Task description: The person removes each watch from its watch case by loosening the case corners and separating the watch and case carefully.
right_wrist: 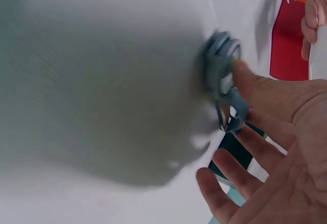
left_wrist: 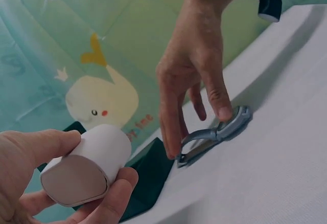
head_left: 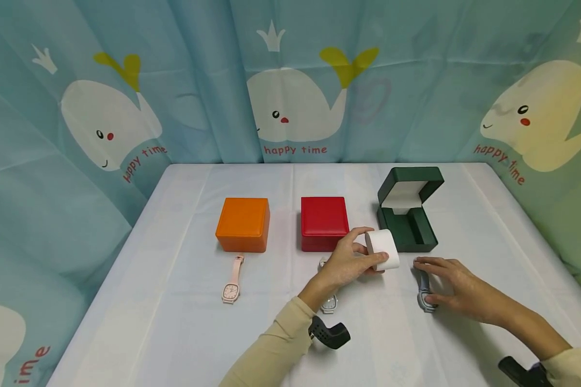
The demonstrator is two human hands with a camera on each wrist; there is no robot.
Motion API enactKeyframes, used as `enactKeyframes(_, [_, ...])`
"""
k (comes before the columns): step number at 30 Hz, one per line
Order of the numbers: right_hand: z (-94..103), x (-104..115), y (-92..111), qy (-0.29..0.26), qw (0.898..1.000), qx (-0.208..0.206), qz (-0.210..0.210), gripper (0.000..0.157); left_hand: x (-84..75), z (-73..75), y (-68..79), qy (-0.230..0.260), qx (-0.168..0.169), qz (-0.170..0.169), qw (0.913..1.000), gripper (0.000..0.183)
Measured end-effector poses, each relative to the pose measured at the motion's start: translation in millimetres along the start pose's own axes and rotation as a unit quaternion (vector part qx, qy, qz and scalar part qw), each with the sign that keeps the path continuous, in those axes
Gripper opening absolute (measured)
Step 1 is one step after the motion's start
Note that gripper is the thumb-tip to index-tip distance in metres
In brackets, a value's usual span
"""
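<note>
My left hand [head_left: 345, 263] grips a white watch cushion [head_left: 383, 249] between thumb and fingers, held up in front of the green box. Its beige end faces the left wrist camera [left_wrist: 76, 180]. On the right, my right hand [head_left: 465, 290] pinches a blue-grey watch [left_wrist: 217, 134] lengthwise, thumb on the dial end and a fingertip at the strap's far end. The open green watch box [head_left: 406, 228] stands just beyond both hands, its lid raised. Partly hidden under my left forearm lies a silver-white watch [head_left: 329, 304].
A closed red box [head_left: 324, 217] sits left of the green one, and a closed orange box [head_left: 243, 223] farther left. A pink watch [head_left: 232, 285] lies in front of the orange box. A whale-print curtain [head_left: 203, 97] rises behind the white table [head_left: 184, 322].
</note>
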State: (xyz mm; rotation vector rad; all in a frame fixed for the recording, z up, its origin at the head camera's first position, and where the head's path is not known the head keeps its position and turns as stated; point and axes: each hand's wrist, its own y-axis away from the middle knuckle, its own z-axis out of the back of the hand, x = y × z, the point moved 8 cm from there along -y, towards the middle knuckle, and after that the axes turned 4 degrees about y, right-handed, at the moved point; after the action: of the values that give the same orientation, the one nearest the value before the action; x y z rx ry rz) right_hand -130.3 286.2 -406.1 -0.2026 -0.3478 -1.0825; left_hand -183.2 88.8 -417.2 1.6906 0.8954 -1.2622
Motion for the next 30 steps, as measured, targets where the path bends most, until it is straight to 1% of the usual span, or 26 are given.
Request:
enactKeyframes(2, [0.1, -1.6, -1.7, -0.01, 1.0, 0.016, -0.001, 0.068, -0.4, -1.2, -0.7, 0.002, 0.005, 0.0, 1.0, 0.059])
enactKeyframes(5, [1.4, -3.2, -3.1, -0.013, 1.0, 0.028, -0.003, 0.067, -1.7, -2.8, -2.0, 0.001, 0.011, -0.003, 0.9999, 0.057])
enactKeyframes(9, [6.2, -1.0, -4.4, 0.01, 1.0, 0.015, 0.025, 0.064, -5.5, -3.4, -3.9, -0.022, 0.015, -0.009, 0.9996, 0.056])
enactKeyframes(12, [8.3, 0.2, -5.8, 0.03, 0.999, 0.009, 0.035, 0.062, -8.4, -3.1, -6.5, -0.046, 0.019, -0.019, 0.9986, 0.057])
enactKeyframes(14, [8.6, 0.4, -6.5, 0.035, 0.999, 0.008, 0.034, 0.063, -10.8, -3.0, -8.9, -0.061, 0.019, -0.026, 0.9976, 0.058])
enactKeyframes(17, [7.3, 0.4, -6.8, 0.031, 0.999, 0.017, 0.024, 0.063, -15.5, -3.8, -12.5, -0.083, 0.017, -0.035, 0.9958, 0.061])
enactKeyframes(20, [4.5, 0.1, -6.0, 0.008, 0.999, 0.035, 0.007, 0.064, -20.2, -5.7, -15.9, -0.095, 0.019, -0.043, 0.9944, 0.057])
enactKeyframes(23, [0.0, -3.0, -3.9, -0.023, 0.998, 0.055, -0.027, 0.072, -22.8, -6.9, -18.9, -0.103, 0.02, -0.049, 0.9932, 0.051])
enactKeyframes(25, [-1.3, -4.4, -2.3, -0.032, 0.997, 0.054, -0.042, 0.081, -24.1, -6.9, -20.7, -0.111, 0.017, -0.053, 0.9922, 0.05])
enactKeyframes(27, [-1.6, -4.5, -1.1, -0.021, 0.998, 0.047, -0.04, 0.09, -25.5, -7.3, -22.6, -0.123, 0.016, -0.059, 0.9905, 0.053])
enactKeyframes(30, [0.4, -1.4, 0.6, 0.011, 1.0, 0.025, -0.012, 0.093, -27.8, -10.2, -26.1, -0.139, 0.024, -0.069, 0.9876, 0.056])
